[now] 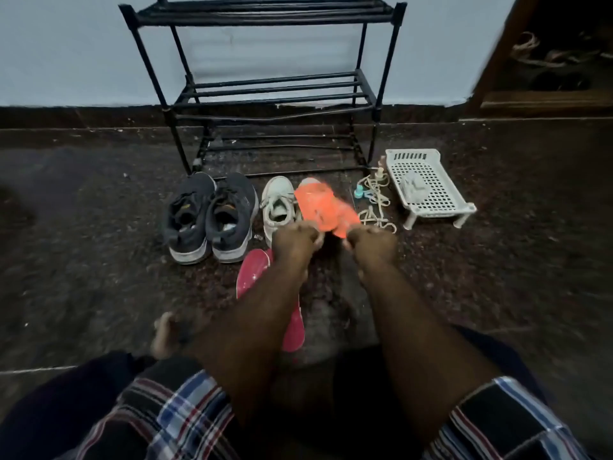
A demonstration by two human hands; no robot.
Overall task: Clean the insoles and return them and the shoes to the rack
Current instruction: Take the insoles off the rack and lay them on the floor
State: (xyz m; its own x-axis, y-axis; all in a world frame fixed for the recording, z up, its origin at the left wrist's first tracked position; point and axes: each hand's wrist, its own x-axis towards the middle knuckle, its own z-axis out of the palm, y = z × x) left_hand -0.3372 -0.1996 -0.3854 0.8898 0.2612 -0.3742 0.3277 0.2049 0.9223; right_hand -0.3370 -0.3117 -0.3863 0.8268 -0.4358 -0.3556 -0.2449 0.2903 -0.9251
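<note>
- Checked cloth [172,416] covers the person's lap at the bottom edge; both bare forearms reach forward from it; a bare foot [164,333] rests on the dark speckled floor [83,260] to the left of the left forearm.
- Left hand [295,239] has its fingers curled, pinching the near edge of an orange insole [323,207]; right hand [373,240] is curled the same way on that edge, just beside the left; the insole is blurred and held above the floor, its far end tilted away towards the rack.
- Red insole [253,270] lies flat on the floor under the left forearm; its near end shows again below the arm.
- Pair of dark grey shoes [209,217] stands side by side on the floor, toes towards the rack, left of the hands; their laces are loose.
- White shoe [278,204] stands just right of the dark pair, touching or nearly touching the orange insole's left side; whether a second white shoe sits behind the insole cannot be told.
- Black metal rack [265,94] stands against the pale wall beyond the shoes; its bar shelves hold nothing visible.
- Tangled cord [376,200] and a small teal object [359,192] lie right of the orange insole; a white perforated plastic stand [428,184] sits further right with a grey lump on top.
</note>
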